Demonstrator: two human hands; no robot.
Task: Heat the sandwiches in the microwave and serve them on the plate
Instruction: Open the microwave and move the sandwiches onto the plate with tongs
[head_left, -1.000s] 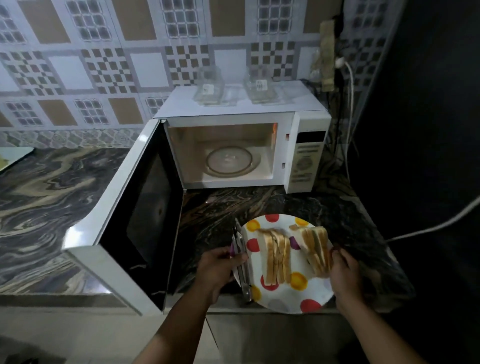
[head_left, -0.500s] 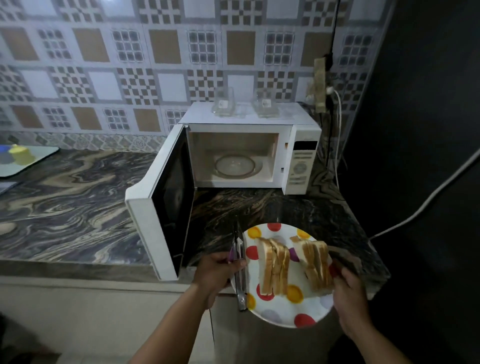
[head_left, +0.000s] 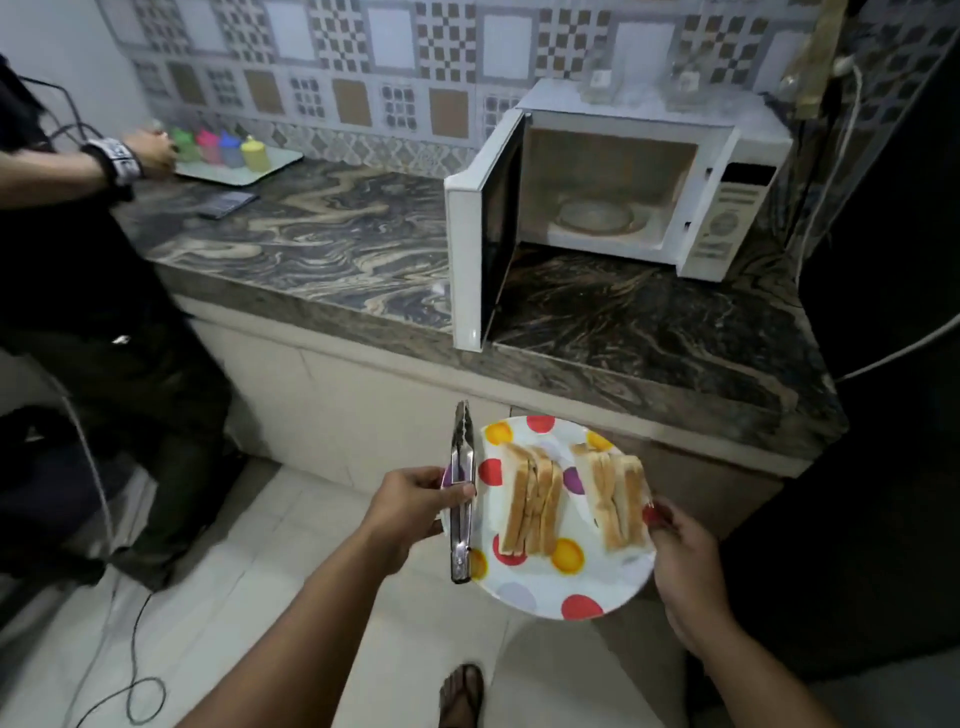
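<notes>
My left hand (head_left: 410, 512) pinches tongs (head_left: 461, 488) against the plate (head_left: 550, 587) at nine o'clock; my right hand (head_left: 685, 566) grips its three o'clock rim.

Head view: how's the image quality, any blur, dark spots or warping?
Head view: dim overall, right side nearly black; microwave and wall tiles softly blurred; wide-angle bending of the counter edge; plate and sandwiches reasonably sharp.
</notes>
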